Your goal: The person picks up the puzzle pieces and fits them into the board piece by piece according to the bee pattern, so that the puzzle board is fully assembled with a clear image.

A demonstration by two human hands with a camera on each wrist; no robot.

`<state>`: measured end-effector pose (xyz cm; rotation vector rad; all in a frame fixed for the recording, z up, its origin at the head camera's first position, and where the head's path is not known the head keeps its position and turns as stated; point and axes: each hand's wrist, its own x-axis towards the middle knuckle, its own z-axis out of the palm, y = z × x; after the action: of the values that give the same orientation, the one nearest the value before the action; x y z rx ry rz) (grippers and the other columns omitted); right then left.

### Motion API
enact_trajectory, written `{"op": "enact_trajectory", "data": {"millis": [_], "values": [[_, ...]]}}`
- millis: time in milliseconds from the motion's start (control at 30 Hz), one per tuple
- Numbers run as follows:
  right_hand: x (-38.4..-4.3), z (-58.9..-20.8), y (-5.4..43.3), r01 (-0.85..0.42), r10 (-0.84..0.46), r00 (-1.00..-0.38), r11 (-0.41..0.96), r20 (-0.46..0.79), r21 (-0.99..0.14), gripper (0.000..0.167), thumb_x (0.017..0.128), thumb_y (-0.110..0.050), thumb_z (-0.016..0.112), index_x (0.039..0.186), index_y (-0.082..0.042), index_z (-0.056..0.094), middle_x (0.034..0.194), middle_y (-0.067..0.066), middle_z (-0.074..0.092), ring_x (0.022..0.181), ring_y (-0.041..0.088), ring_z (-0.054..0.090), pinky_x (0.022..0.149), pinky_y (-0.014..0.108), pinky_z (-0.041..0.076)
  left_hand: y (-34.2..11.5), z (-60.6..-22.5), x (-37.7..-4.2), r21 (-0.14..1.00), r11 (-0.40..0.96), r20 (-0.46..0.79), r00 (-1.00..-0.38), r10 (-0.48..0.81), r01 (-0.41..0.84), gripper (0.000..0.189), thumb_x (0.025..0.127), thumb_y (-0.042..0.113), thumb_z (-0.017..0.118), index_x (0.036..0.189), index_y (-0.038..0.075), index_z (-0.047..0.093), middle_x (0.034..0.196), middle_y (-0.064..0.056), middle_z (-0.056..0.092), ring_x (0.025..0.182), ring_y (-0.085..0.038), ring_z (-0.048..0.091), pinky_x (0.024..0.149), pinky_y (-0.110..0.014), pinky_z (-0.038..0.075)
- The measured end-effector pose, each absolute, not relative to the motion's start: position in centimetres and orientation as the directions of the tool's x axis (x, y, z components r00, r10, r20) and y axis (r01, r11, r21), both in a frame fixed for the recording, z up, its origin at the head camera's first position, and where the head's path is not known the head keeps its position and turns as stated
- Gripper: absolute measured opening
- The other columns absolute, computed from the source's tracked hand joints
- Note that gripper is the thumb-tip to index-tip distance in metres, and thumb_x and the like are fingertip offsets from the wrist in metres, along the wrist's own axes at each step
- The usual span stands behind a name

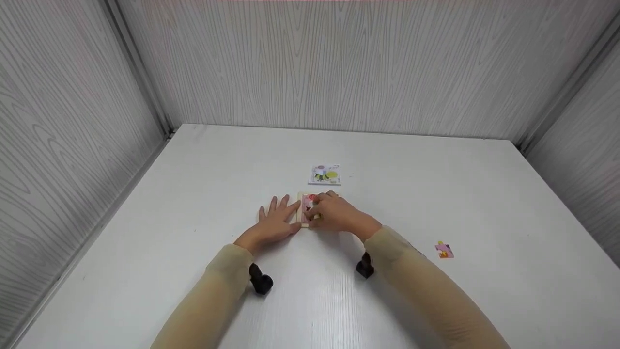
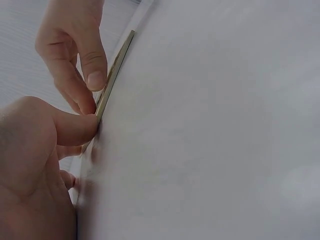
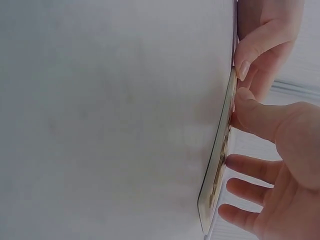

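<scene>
In the head view, a shallow wooden tray puzzle [image 1: 299, 211] with a pink picture lies flat in the middle of the white table. My left hand [image 1: 273, 225] is spread beside it, thumb and index finger touching its left edge. Over its right part is my right hand [image 1: 336, 213], bent fingers and thumb resting on the picture and hiding much of it. The right wrist view shows the tray's edge [image 3: 216, 160] from the side, with the right fingertips against its top and the left thumb at its end.
Behind the tray lies a square card [image 1: 324, 174] with a yellow and green bee-like picture. A loose pink and yellow jigsaw piece [image 1: 444, 250] sits to the right, past the right forearm. Pale wood-grain walls [image 1: 310, 63] enclose the table at the back and sides.
</scene>
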<state>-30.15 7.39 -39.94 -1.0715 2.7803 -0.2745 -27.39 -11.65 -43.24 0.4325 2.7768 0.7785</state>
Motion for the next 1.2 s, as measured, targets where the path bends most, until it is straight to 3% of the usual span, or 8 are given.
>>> {"op": "enact_trajectory", "data": {"millis": [233, 500, 867, 1200], "values": [[-30.2, -39.7, 8.1, -0.608, -0.643, -0.763, 0.749, -0.069, -0.266, 0.037, 0.086, -0.030, 0.068, 0.121, -0.020, 0.065, 0.127, 0.008, 0.053, 0.113, 0.025, 0.044, 0.095, 0.040, 0.037, -11.6, -43.1, -27.4, 0.525, 0.822, -0.144, -0.929, 0.341, 0.221, 0.064, 0.092, 0.039, 0.045, 0.149, 0.017, 0.024, 0.154, -0.016, 0.004, 0.139, -0.037, -0.010, 0.103, -0.061, -0.006], [-29.9, -39.4, 9.9, -0.605, -0.645, -0.764, 0.726, -0.020, -0.326, 0.031, 0.086, -0.021, 0.066, 0.116, -0.012, 0.067, 0.122, 0.011, 0.055, 0.112, 0.029, 0.046, 0.094, 0.040, 0.039, -11.8, -42.8, -27.2, 0.565, 0.798, -0.148, -0.927, 0.346, 0.208, 0.064, 0.093, 0.036, 0.047, 0.149, 0.015, 0.024, 0.154, -0.017, 0.003, 0.138, -0.037, -0.012, 0.102, -0.060, -0.010], [-29.2, -38.9, 12.5, -0.521, -0.581, -0.811, 0.767, -0.062, -0.375, 0.036, 0.087, -0.029, 0.066, 0.119, -0.011, 0.065, 0.123, 0.008, 0.053, 0.113, 0.023, 0.043, 0.096, 0.037, 0.039, -11.6, -42.8, -27.1, 0.572, 0.800, -0.171, -0.927, 0.333, 0.182, 0.069, 0.092, 0.047, 0.045, 0.150, 0.018, 0.020, 0.155, -0.012, 0.000, 0.139, -0.032, -0.014, 0.104, -0.056, -0.012], [-28.1, -38.5, 14.6, -0.512, -0.583, -0.810, 0.754, -0.061, -0.411, 0.038, 0.086, -0.027, 0.067, 0.121, -0.013, 0.063, 0.123, 0.007, 0.054, 0.115, 0.024, 0.043, 0.098, 0.038, 0.038, -11.5, -42.9, -27.1, 0.555, 0.813, -0.187, -0.925, 0.330, 0.178, 0.070, 0.092, 0.049, 0.045, 0.150, 0.019, 0.018, 0.155, -0.011, -0.002, 0.139, -0.032, -0.016, 0.104, -0.056, -0.013]]}}
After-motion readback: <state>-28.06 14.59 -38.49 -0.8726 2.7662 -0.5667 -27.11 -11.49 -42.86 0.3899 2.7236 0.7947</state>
